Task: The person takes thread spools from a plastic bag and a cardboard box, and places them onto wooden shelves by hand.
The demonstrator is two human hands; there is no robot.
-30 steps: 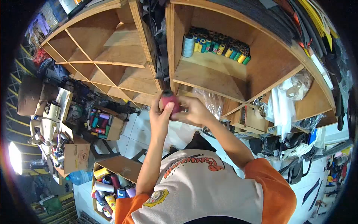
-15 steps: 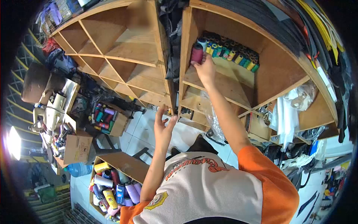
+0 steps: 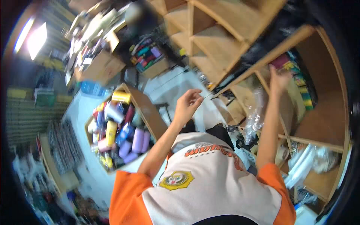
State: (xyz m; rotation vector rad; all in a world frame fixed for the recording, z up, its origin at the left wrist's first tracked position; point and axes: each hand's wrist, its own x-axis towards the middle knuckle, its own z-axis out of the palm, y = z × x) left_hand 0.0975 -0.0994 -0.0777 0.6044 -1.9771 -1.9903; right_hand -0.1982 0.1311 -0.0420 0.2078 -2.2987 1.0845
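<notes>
1. Maroon spool [image 3: 279,61] stands in the upper compartment of the wooden shelf [image 3: 322,129], at the end of the row nearest the upright divider; only a blurred patch of its side shows, its lower part lying behind the fingers.
2. Right hand [image 3: 280,79] is raised into that compartment, just below the spool. It is smeared by motion, so I cannot tell how far its fingers are spread, nor whether they touch or grip the spool.
3. Left hand [image 3: 188,105] hangs in front of the body, half open with the fingers loosely curled; no spool is in it.
4. Small yellow and green spools [image 3: 306,98] run along beside the maroon one, too blurred to count, the rear ones lost in shadow.
5. Large open box [image 3: 145,115] on the floor, near the left forearm, is heaped with purple, yellow, white and blue spools; the lower layers are covered by those on top.
6. Smaller box [image 3: 157,68] behind it holds more coloured spools, their outlines smudged.
7. Clear plastic bag [image 3: 255,118] hangs by the lower compartments, partly covering them.
</notes>
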